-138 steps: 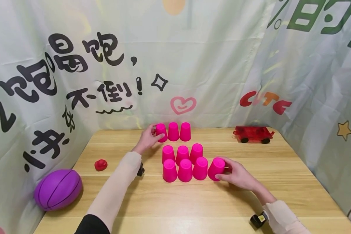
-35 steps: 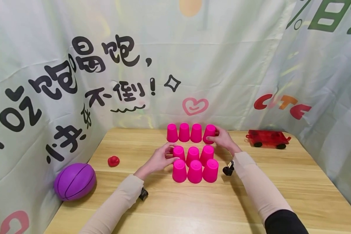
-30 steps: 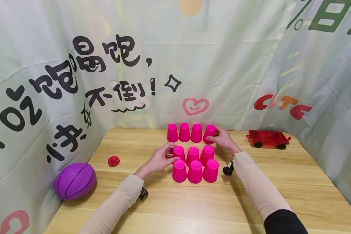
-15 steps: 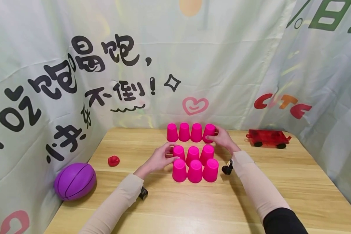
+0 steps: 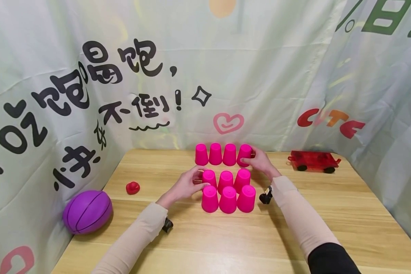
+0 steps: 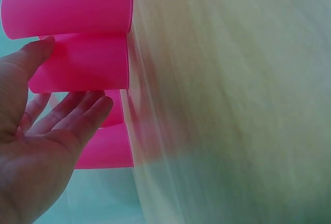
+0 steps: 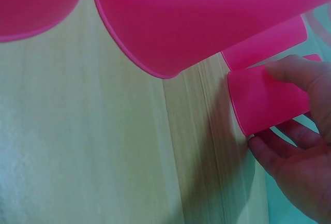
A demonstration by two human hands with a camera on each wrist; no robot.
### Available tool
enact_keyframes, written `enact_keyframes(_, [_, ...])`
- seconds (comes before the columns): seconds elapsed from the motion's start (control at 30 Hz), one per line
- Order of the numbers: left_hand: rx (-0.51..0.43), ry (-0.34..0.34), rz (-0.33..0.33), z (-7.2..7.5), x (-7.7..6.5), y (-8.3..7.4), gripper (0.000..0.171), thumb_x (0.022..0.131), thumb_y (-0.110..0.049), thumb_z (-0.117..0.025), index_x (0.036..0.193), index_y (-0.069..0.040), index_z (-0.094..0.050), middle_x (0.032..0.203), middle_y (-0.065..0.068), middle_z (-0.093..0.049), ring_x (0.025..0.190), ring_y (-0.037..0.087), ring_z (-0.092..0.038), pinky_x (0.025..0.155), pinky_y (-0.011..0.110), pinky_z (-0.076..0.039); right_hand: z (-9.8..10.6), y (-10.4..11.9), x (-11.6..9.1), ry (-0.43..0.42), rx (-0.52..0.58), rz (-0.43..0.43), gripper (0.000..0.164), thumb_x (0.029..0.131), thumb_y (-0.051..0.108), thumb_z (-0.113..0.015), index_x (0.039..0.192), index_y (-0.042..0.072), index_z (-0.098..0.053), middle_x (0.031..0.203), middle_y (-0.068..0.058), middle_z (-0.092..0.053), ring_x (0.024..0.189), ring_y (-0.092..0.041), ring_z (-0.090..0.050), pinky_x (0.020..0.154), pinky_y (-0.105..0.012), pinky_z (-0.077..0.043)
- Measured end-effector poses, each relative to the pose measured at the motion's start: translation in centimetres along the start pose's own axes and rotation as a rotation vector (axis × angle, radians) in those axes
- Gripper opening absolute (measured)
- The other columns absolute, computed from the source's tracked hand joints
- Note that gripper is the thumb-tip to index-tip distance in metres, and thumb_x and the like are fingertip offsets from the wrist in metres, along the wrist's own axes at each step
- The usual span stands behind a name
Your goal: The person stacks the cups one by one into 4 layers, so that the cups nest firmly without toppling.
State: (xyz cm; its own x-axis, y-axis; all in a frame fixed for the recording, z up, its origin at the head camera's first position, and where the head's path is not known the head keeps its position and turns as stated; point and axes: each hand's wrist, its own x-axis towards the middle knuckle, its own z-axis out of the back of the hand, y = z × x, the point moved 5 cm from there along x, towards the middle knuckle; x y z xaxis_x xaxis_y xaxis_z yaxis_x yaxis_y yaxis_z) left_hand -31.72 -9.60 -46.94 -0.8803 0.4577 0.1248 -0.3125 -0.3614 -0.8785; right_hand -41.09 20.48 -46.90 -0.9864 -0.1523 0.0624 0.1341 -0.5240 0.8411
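Pink plastic cups stand upside down in three rows on a wooden table. My left hand [image 5: 185, 185] holds the leftmost cup [image 5: 209, 176] of the middle row between thumb and fingers. In the left wrist view that cup [image 6: 85, 63] sits between the spread thumb and the fingers. At the far end, my right hand [image 5: 262, 162] grips the rightmost cup [image 5: 244, 154] of the back row. The right wrist view has the thumb on one side of this cup [image 7: 266, 97] and fingertips by its rim. Three cups make up the front row, including a middle one [image 5: 227, 199].
A purple ball [image 5: 87, 212] lies at the table's left edge, with a small red object [image 5: 133, 187] behind it. Toward the back right stands a red toy car base [image 5: 314, 161] on black wheels. Printed curtains [image 5: 260, 76] enclose the table [image 5: 205, 243] behind and at the sides.
Since the oldest frame, the right hand has moved from the front row's right cup to the back row, which gained a cup; the left hand came forward to the middle row. Lately both stay still.
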Motion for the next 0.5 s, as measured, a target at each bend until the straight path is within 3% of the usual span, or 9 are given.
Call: enact_keyframes(0.5, [0.018, -0.014, 0.004, 0.08, 0.04, -0.03, 0.05, 0.094, -0.013, -0.08, 0.138, -0.018, -0.057, 0.126, 0.008, -0.072, 0.117, 0.026, -0.071, 0.103, 0.042, -0.06, 0.66, 0.69, -0.81, 0.015, 0.03, -0.004, 0.073, 0.095, 0.015, -0.076, 0.157, 0.002, -0.04, 0.147, -0.03, -0.055, 0.132, -0.048, -0.057, 0.11, -0.056, -0.053])
